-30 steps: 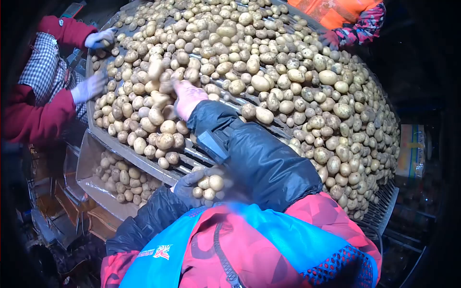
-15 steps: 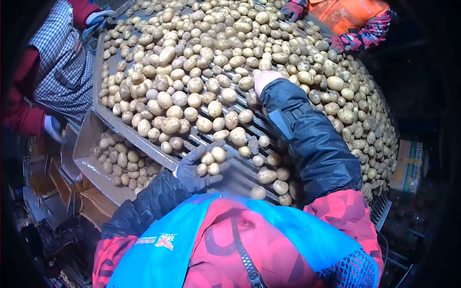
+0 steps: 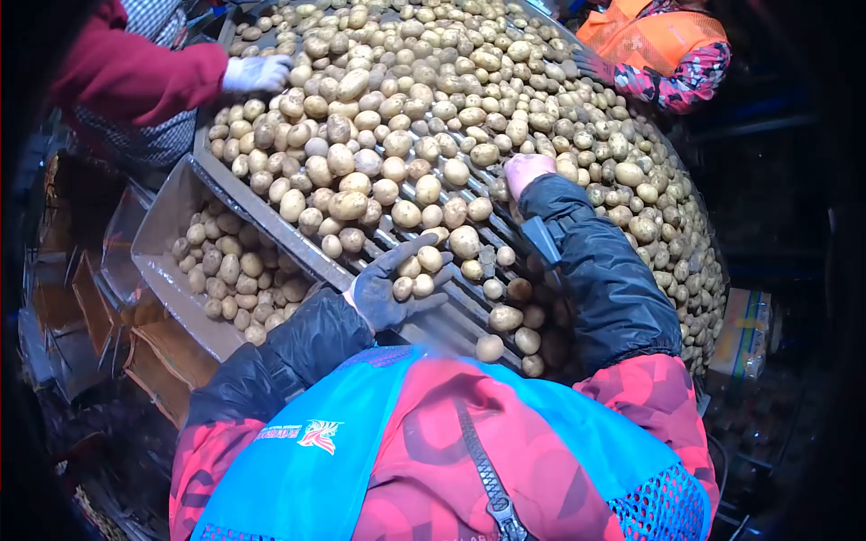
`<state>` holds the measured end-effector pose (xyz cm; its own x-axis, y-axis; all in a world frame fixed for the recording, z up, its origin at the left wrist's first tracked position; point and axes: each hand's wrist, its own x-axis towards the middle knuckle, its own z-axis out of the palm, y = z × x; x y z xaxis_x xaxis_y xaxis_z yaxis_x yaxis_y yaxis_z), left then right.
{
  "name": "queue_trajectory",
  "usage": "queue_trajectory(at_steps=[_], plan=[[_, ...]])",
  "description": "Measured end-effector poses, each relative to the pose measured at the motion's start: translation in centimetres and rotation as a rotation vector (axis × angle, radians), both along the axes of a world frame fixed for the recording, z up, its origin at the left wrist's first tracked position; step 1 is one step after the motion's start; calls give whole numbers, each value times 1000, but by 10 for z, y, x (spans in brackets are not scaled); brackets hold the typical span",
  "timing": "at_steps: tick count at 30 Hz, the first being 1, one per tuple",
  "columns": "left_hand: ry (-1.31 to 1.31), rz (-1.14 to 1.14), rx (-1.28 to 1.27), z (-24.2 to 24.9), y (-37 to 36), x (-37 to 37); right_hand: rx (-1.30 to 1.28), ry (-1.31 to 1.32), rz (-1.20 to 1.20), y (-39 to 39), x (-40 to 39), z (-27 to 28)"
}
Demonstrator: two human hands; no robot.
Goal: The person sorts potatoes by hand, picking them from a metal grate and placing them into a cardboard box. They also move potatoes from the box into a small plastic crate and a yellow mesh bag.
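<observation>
Potatoes lie heaped over a slatted metal sorting table. My left hand, in a dark grey glove, is palm up near the table's lower edge, fingers spread around several small potatoes resting in it. My right hand, in a pinkish glove, reaches into the potatoes at the middle of the table. Its fingers are hidden by the hand's back and the potatoes, so what it holds does not show.
At the left, a carton holds potatoes beside the table edge. A co-worker's white-gloved hand is at the upper left; another co-worker in an orange vest stands upper right. A printed carton is at the right.
The left co-worker's arm has come over the potatoes. The view has shifted somewhat. My left hand still bears small potatoes, its fingers now spread wider; my right hand remains among the potatoes.
</observation>
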<state>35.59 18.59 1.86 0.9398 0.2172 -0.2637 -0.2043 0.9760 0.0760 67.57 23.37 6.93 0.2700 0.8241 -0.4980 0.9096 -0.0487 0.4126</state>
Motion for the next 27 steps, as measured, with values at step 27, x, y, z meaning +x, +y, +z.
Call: queue_trajectory(at_steps=[27], plan=[[-85,626,259,-47,-111,-68,-508,1900,-152,-71,-376,88]])
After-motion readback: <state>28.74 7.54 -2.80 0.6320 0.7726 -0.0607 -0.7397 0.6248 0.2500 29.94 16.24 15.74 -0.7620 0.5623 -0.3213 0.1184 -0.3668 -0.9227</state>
